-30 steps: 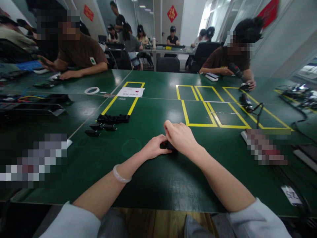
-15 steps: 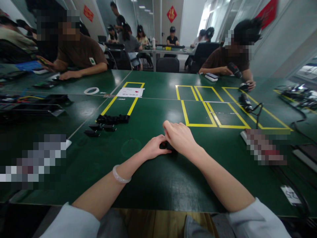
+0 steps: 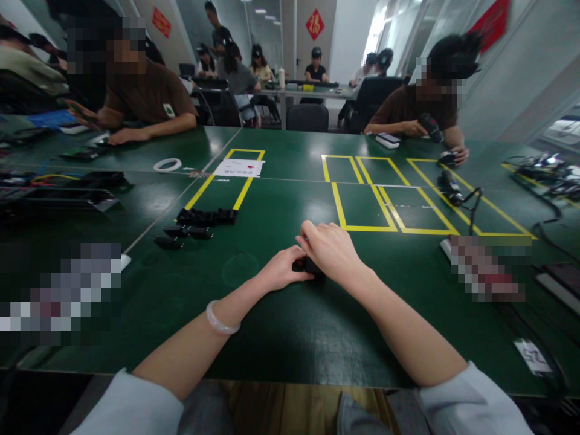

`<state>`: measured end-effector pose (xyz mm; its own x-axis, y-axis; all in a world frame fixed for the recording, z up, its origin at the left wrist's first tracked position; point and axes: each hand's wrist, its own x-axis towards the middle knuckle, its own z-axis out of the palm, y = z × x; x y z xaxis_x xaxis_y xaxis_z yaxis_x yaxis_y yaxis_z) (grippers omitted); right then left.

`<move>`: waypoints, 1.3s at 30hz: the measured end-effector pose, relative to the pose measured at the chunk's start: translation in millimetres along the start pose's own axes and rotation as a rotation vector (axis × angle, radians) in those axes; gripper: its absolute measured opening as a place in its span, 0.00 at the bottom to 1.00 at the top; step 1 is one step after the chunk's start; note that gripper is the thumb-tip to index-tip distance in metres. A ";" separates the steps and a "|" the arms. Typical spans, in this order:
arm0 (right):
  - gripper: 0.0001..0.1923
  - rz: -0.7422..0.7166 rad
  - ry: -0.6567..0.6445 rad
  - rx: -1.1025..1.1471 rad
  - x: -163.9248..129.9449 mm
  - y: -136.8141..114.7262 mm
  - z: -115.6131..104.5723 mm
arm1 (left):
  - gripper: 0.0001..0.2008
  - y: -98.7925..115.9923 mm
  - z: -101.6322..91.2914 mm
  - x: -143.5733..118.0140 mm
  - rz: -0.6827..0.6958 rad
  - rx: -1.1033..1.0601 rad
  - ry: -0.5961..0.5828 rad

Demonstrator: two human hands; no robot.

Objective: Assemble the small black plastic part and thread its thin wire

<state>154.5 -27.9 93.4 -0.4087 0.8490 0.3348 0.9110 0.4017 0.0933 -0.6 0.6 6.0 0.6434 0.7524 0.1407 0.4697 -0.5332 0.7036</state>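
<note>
Together, the left hand (image 3: 283, 273) and right hand (image 3: 330, 251) closed their fingers around one small black part (image 3: 306, 265) on the green table (image 3: 272, 326). At ten o'clock lay one row of black parts (image 3: 207, 216) and three loose black pieces (image 3: 183, 234).

The surface (image 3: 272, 338) is dark green with yellow tape lines (image 3: 362, 228) making boxes. The small part (image 3: 304, 266) between the hands looks black, though it is mostly hidden. More black parts (image 3: 206, 216) lie nearby. The bracelet (image 3: 220, 321) is pale white.
</note>
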 end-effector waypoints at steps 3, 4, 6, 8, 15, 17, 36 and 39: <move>0.14 0.011 -0.029 -0.011 0.5 -0.1 1.0 | 0.20 -1.0 0.5 -0.1 -0.005 0.002 -0.005; 0.13 0.019 -0.033 -0.010 0.6 -0.4 1.1 | 0.20 -1.2 0.6 -0.1 -0.006 0.001 -0.007; 0.12 0.034 -0.037 0.006 0.5 -1.0 0.9 | 0.18 -1.2 0.6 0.0 -0.005 -0.005 -0.007; 0.11 0.038 -0.045 0.030 0.3 -1.4 -0.2 | 0.17 -1.0 0.8 0.1 -0.005 -0.011 -0.003; 0.14 0.032 -0.078 0.020 0.6 -0.5 -2.1 | 0.20 -0.7 1.2 -0.6 -0.011 -0.022 0.002; 0.14 0.033 -0.082 0.005 0.5 -0.3 -1.4 | 0.20 -1.0 1.0 -0.5 -0.011 -0.014 -0.003; 0.10 0.056 -0.062 0.030 -1.0 -0.2 -0.6 | 0.18 -1.6 1.2 -0.2 -0.002 0.000 -0.005; 0.10 0.070 -0.058 0.038 -0.6 -0.6 -0.6 | 0.19 -1.3 1.2 -0.1 0.004 0.002 -0.005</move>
<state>154.2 -28.8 93.6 -0.3471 0.8936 0.2845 0.9353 0.3519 0.0357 -0.5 0.7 4.2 0.6488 0.7480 0.1400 0.4683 -0.5374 0.7014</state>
